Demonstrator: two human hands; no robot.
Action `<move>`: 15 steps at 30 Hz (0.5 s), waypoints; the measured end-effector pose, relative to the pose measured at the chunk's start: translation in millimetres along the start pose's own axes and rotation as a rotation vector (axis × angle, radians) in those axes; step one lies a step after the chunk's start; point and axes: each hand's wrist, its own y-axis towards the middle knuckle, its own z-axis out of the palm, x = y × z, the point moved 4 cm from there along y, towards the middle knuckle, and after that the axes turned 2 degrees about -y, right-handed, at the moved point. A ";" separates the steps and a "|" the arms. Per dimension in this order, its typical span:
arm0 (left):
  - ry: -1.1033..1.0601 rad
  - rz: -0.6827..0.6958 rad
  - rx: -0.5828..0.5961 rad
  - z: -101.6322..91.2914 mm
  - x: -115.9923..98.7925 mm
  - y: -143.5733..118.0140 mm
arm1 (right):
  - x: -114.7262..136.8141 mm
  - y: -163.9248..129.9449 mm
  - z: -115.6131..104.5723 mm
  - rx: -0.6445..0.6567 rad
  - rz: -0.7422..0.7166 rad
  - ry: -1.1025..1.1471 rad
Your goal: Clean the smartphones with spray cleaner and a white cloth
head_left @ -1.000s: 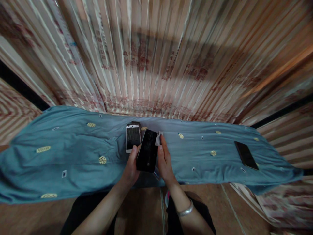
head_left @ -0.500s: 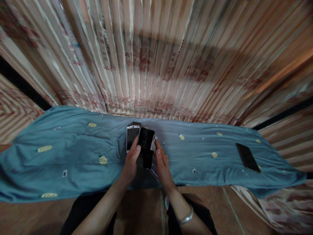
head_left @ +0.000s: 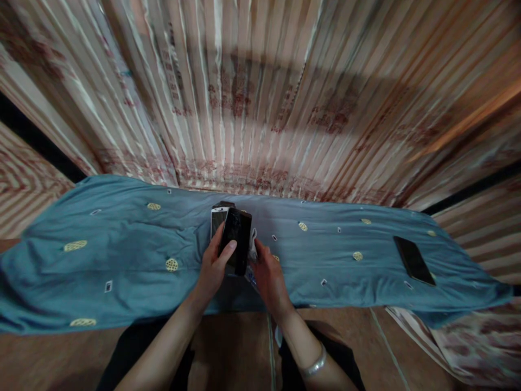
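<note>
A black smartphone (head_left: 239, 239) is gripped in my left hand (head_left: 213, 266), whose thumb lies over the lower left of its screen. My right hand (head_left: 266, 274) is closed on a crumpled white wipe (head_left: 253, 245), close by the phone's right edge; whether it is cloth or tissue I cannot tell. Behind the held phone a white-framed phone (head_left: 218, 215) lies on the teal cloth, mostly covered by the held phone and my left hand. A dark object (head_left: 227, 204) shows at its top end. Below the wipe is a shiny, clear-looking item (head_left: 251, 278), too small to name.
A teal cloth (head_left: 134, 244) with yellow pineapple prints covers the long surface. Another black phone (head_left: 414, 260) lies on it at the right. Pleated patterned curtains (head_left: 260, 108) hang behind, and dark poles (head_left: 40, 138) slant at both sides. Brown floor (head_left: 232, 347) shows below.
The black phone has shifted slightly left and now tilts the other way, covering more of the white-framed phone. My right hand and the wipe have moved slightly left, to its side edge.
</note>
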 end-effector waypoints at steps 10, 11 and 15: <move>0.340 0.121 0.019 -1.8 4.3 1.0 | 24.0 -1.5 5.2 0.102 0.045 0.153; 0.368 0.127 0.020 -1.6 4.0 1.2 | 24.9 -1.5 4.7 0.096 0.036 0.153; 0.466 0.134 0.039 0.6 5.0 2.6 | 27.0 -0.9 1.9 0.078 0.026 0.114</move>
